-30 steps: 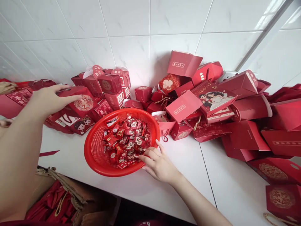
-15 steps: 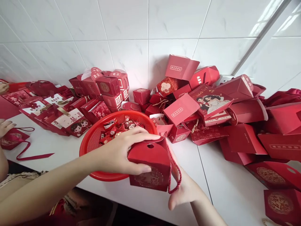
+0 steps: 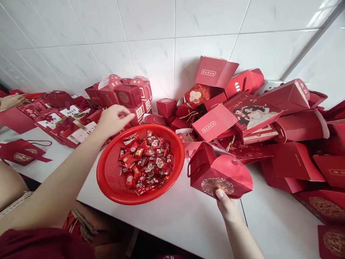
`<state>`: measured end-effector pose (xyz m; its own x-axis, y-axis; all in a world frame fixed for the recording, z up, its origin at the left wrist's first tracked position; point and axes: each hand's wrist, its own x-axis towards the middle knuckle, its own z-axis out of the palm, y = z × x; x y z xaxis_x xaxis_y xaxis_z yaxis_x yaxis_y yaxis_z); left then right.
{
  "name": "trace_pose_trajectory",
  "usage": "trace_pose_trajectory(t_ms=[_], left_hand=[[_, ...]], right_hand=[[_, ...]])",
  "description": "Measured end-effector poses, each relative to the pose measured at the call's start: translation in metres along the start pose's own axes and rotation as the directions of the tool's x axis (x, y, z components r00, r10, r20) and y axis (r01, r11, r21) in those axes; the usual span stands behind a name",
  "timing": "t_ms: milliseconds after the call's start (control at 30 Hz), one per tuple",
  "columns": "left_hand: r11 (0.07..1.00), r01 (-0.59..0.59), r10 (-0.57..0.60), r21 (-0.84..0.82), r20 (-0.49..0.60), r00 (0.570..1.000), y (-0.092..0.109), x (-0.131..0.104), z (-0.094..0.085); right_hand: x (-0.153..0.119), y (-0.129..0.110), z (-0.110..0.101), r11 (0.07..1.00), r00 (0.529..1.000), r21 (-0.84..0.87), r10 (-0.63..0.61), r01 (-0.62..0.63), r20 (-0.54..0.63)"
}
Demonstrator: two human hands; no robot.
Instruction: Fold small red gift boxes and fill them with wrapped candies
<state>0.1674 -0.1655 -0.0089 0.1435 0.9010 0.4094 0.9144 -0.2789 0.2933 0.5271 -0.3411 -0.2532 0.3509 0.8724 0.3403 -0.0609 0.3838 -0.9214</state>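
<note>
My right hand grips a red cardboard gift box at the right of the plastic basket, its thumb on the round gold emblem. The box is tilted, with a rounded flap raised towards the right and a twisted cord handle at its left side. My left hand is over the basket's back left rim, in front of stacked boxes, its fingers loosely curved and apart; I see nothing held in it. Below and right of it sits the red basket, holding many wrapped candies.
Stacked red boxes stand at the back left, beside white-topped gift bags. A heap of red boxes fills the right. At far left are another person's hand and a red box with a ribbon. A tiled wall rises behind.
My left hand has left the box and moved up and left. My right hand has carried the box rightwards and turned it, uncovering the candies. The other person's hand has left the ribboned box.
</note>
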Motion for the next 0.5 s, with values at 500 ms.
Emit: trace_pose_trajectory(t_ms=[500], left_hand=[[0.872,0.378,-0.405,0.311,0.026,0.914,-0.159,0.049,0.054]], right_hand=[[0.002,0.016,-0.008,0.986,0.975,-0.004,0.165,-0.167,-0.146]])
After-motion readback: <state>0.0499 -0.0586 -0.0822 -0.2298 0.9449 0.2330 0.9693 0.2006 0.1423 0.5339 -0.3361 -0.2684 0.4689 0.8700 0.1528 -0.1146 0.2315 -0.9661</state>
